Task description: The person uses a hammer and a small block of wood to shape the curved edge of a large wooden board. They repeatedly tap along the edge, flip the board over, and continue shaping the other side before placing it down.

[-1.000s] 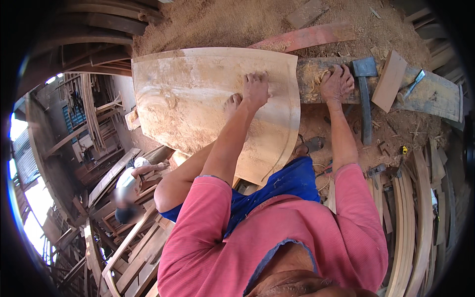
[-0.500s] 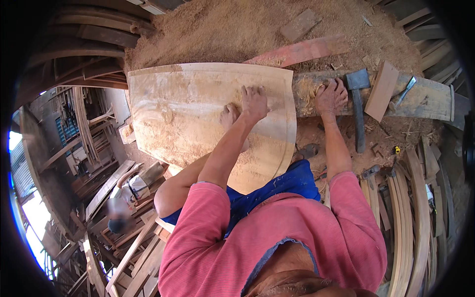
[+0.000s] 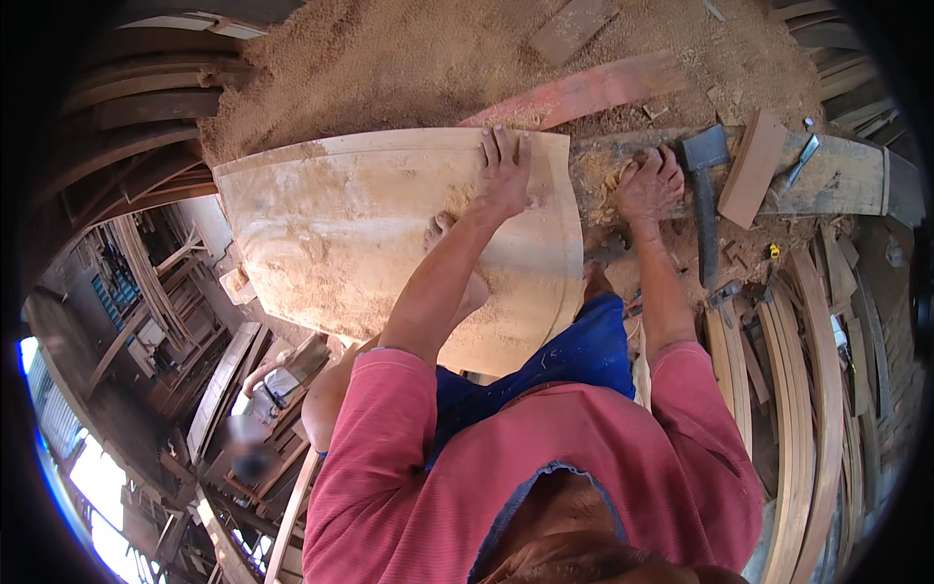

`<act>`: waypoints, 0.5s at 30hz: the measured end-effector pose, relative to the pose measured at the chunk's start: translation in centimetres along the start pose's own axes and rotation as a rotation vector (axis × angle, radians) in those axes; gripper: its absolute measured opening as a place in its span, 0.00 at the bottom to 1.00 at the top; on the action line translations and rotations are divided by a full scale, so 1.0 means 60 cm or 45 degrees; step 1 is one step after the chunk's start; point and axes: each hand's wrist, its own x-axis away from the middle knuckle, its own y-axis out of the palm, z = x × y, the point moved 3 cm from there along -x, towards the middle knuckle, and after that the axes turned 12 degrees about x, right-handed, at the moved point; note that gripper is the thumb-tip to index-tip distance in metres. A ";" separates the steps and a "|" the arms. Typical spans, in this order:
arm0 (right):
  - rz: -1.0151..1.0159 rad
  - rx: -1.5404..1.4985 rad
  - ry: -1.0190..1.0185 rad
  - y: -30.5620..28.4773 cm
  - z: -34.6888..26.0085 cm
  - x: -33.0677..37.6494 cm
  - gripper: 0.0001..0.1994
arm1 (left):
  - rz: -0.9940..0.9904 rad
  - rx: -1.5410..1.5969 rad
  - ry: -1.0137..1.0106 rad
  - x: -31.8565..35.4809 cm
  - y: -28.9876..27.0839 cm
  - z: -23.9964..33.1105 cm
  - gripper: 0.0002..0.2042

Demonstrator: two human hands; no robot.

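My left hand (image 3: 505, 180) lies on a broad, pale wooden panel (image 3: 360, 224), close to its far right corner, with the fingers spread and pointing away. Sawdust and shavings dust the panel. My bare foot (image 3: 440, 230) rests on the same panel, left of that hand. My right hand (image 3: 650, 187) leans on a dark, worn plank (image 3: 832, 183) beside the panel, its fingers apart and bent at the tips, near some loose shavings. Just right of it lies a hammer-like tool (image 3: 705, 151) with a square metal head and dark handle.
A small board (image 3: 754, 167) and a chisel (image 3: 804, 161) lie on the plank. Beyond are a reddish board (image 3: 584, 90) and heaped sawdust (image 3: 389, 68). A claw hammer (image 3: 724, 294) and long timbers (image 3: 790, 409) lie at right. Another person (image 3: 268, 394) works at the lower left.
My left hand has slid away from me toward the panel's far edge, its fingers straighter and more spread. My right hand stays on the plank. The view has shifted slightly.
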 end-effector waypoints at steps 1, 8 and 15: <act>0.005 -0.007 -0.006 -0.002 0.001 0.003 0.22 | -0.020 -0.007 0.004 0.010 0.011 -0.002 0.66; 0.099 -0.086 -0.010 -0.023 -0.004 0.010 0.22 | 0.064 -0.080 -0.018 0.023 -0.008 -0.005 0.65; -0.513 -0.454 0.073 -0.082 -0.043 0.166 0.24 | 0.069 -0.058 -0.178 0.044 -0.007 0.007 0.58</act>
